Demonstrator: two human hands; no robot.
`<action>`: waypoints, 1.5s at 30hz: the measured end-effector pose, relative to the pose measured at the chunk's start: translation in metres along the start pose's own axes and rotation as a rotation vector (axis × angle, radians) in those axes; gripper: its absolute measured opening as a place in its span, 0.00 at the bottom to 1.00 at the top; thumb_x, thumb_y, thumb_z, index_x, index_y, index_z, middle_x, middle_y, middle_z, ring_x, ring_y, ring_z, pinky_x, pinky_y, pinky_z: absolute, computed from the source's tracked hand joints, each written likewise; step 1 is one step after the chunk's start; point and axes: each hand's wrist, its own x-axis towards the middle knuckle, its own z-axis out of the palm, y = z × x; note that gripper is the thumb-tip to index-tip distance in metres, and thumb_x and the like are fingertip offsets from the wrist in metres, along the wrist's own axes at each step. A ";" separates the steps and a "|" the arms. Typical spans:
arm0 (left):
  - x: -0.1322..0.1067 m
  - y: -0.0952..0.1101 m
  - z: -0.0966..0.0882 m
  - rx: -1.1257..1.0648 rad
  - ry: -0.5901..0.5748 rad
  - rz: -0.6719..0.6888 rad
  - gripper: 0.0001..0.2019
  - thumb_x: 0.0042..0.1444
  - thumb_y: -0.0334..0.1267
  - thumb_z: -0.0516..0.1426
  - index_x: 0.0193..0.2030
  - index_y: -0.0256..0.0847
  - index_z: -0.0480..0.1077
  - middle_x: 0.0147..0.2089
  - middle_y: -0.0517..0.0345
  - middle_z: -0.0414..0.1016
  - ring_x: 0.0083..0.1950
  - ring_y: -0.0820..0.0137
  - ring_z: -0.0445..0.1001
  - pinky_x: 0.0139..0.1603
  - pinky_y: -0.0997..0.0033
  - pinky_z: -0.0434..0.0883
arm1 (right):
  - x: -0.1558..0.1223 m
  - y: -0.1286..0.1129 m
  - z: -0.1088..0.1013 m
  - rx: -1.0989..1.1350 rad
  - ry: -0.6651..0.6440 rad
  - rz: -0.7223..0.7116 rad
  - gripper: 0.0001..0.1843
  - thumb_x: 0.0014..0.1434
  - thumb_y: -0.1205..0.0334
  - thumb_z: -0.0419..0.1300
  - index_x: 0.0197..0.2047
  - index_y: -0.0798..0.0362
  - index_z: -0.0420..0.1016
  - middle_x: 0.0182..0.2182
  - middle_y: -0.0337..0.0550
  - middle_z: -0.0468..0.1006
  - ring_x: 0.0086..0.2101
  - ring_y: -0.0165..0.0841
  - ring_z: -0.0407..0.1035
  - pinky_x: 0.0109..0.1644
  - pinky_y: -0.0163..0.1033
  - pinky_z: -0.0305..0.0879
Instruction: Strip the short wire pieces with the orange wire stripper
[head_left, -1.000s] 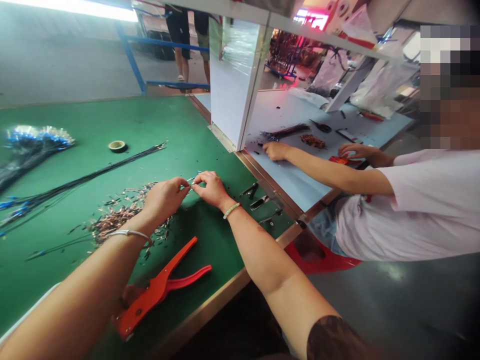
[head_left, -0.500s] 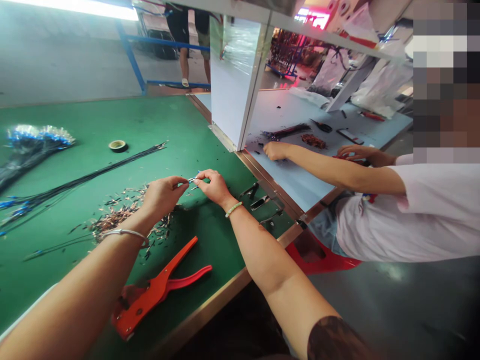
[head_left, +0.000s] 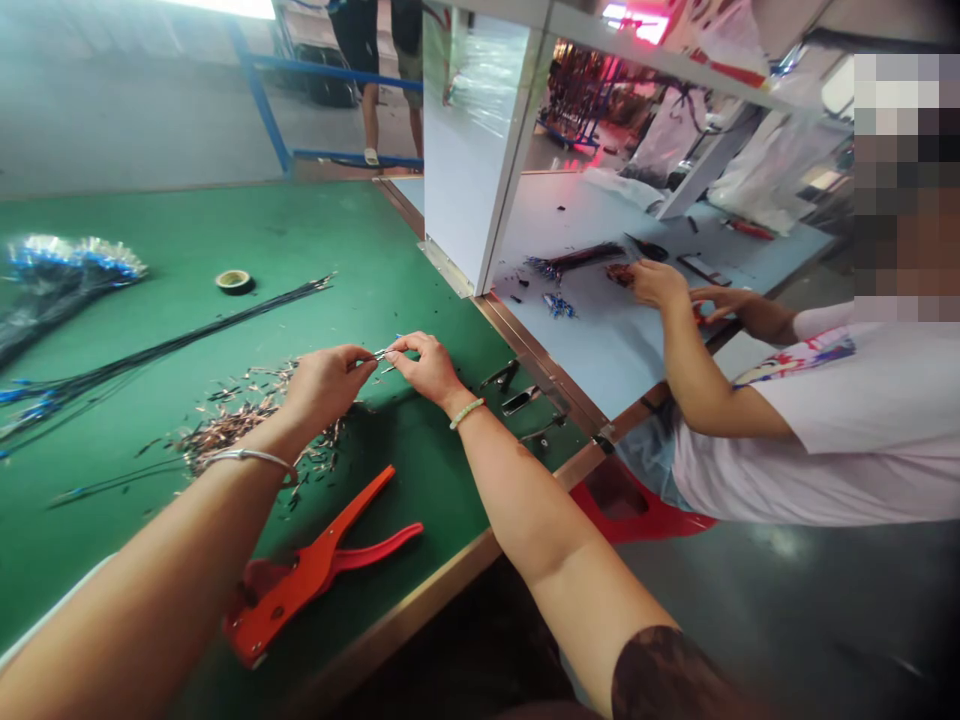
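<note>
Over the green tabletop (head_left: 315, 225), my left hand (head_left: 328, 392) and my right hand (head_left: 426, 370) meet fingertip to fingertip. Both pinch a short, thin wire piece (head_left: 380, 355) with a silvery look; its exact kind is too small to make out. Below my left wrist lies a scattered pile of small copper-coloured and dark wire bits (head_left: 232, 430). An orange-red wire stripper (head_left: 307, 585) rests nearer the front edge, its handles spread, touched by neither hand. Long black wires (head_left: 225, 328) with blue ends stretch across the table to the left.
A thick bundle of black wires with blue and clear tips (head_left: 75, 265) lies at far left, near a tape roll (head_left: 235, 281). Metal clamps (head_left: 521, 400) sit by the right edge. A white post (head_left: 472, 170) divides the tables; a co-worker's hand (head_left: 660, 285) works beyond it.
My hands hold nearly the same pose, still pinching the wire piece. The co-worker's near arm has drawn back to the right, leaving small blue-tipped pieces visible on the other table.
</note>
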 end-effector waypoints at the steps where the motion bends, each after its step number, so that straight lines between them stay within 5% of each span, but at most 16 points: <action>1: 0.000 0.001 0.000 0.006 -0.005 0.000 0.20 0.58 0.51 0.54 0.46 0.44 0.81 0.34 0.54 0.83 0.35 0.62 0.77 0.37 0.68 0.65 | 0.000 0.000 0.000 0.004 0.002 0.007 0.04 0.60 0.67 0.66 0.33 0.51 0.80 0.39 0.42 0.82 0.48 0.38 0.75 0.60 0.43 0.66; 13: 0.001 0.011 0.001 0.051 0.015 -0.003 0.19 0.62 0.49 0.53 0.47 0.44 0.81 0.42 0.50 0.84 0.44 0.59 0.80 0.42 0.67 0.69 | 0.002 0.006 0.004 0.081 0.031 0.055 0.04 0.61 0.69 0.64 0.34 0.53 0.79 0.40 0.44 0.82 0.50 0.38 0.75 0.60 0.43 0.66; 27: 0.000 0.012 0.003 -0.026 0.086 -0.025 0.17 0.61 0.47 0.54 0.45 0.43 0.81 0.38 0.50 0.83 0.39 0.62 0.77 0.39 0.68 0.65 | 0.004 0.004 -0.001 0.215 -0.009 0.122 0.05 0.57 0.67 0.68 0.30 0.54 0.80 0.36 0.44 0.84 0.47 0.39 0.78 0.60 0.44 0.67; 45: 0.003 0.014 0.002 -0.235 0.110 -0.052 0.19 0.54 0.49 0.56 0.42 0.40 0.81 0.24 0.59 0.73 0.27 0.70 0.66 0.30 0.70 0.60 | 0.003 0.004 0.002 0.364 -0.010 0.170 0.06 0.58 0.62 0.67 0.37 0.55 0.81 0.39 0.45 0.85 0.44 0.35 0.78 0.51 0.39 0.72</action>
